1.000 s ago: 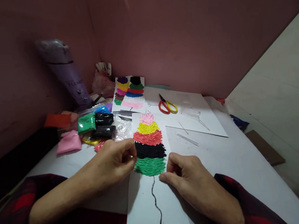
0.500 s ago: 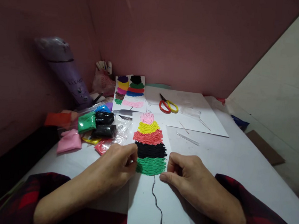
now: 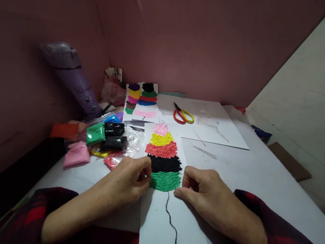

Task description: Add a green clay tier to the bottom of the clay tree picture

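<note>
Before me lies a white paper card (image 3: 155, 222). Stacked bands of textured, clay-like material cover its upper part: pink (image 3: 160, 129), yellow (image 3: 161, 139), coral red (image 3: 162, 149), black (image 3: 166, 164) and green (image 3: 165, 181). A wavy black line (image 3: 172, 224) runs down from the green band. My left hand (image 3: 133, 178) is closed in a pinch at the left end of the green and black bands. At the green band's right end, my right hand (image 3: 198, 186) has its fingers curled and its thumb tip on the card. Anything between either hand's fingertips is too small or hidden.
Bagged clay packs, including green (image 3: 95, 134), black (image 3: 114, 143) and pink (image 3: 77, 154), lie at the left. Scissors (image 3: 183, 114) rest on a white sheet (image 3: 224, 133). A clear stick (image 3: 204, 151) lies nearer. Finished-looking cards (image 3: 147, 102) and a purple bottle (image 3: 76, 80) stand behind.
My left hand has shifted slightly right, over the left end of the bands. My right hand stays nearly still. The view has moved a little.
</note>
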{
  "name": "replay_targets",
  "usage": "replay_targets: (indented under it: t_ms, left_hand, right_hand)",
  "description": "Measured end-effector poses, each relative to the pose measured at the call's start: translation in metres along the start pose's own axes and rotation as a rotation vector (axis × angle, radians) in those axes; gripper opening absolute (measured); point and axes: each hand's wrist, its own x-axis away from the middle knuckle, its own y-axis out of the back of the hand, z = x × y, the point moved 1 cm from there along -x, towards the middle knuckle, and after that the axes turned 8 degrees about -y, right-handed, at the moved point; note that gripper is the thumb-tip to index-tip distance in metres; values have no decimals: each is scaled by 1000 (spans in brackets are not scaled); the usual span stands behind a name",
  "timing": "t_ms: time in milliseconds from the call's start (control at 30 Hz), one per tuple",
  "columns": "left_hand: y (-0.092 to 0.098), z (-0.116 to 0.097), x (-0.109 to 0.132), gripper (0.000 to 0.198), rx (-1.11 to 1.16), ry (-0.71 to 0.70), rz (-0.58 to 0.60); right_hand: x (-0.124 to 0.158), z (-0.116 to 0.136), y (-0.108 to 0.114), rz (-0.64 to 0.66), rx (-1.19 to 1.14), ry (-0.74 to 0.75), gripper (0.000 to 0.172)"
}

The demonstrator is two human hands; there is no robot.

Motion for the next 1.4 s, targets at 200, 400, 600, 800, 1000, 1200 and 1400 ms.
replay_targets:
  t_ms: [200, 400, 600, 800, 1000, 1200, 1400]
  left_hand:
    - [7, -2, -1, 13, -136, 43, -44]
    - [4, -1, -1, 8, 24, 1, -17]
    - [1, -1, -2, 11, -55, 35, 10]
    - [10, -2, -3, 11, -62, 47, -44]
    - [0, 1, 0, 8, 91, -22, 35]
    - [4, 1, -1, 10, -65, 49, 26]
    - [8, -1, -1, 9, 2, 13, -48]
  right_hand:
    - [-1, -1, -1, 4, -6, 7, 21]
    - [0, 0, 0, 3, 2, 23, 21]
    - [1, -2, 0, 3, 11, 22, 22]
    - [0, -1, 1, 17, 17, 7, 21]
    - [1, 2, 3, 27, 13, 8, 22]
    - [1, 0, 1, 19, 22, 12, 22]
    - [1, -1, 1, 16, 17, 12, 22]
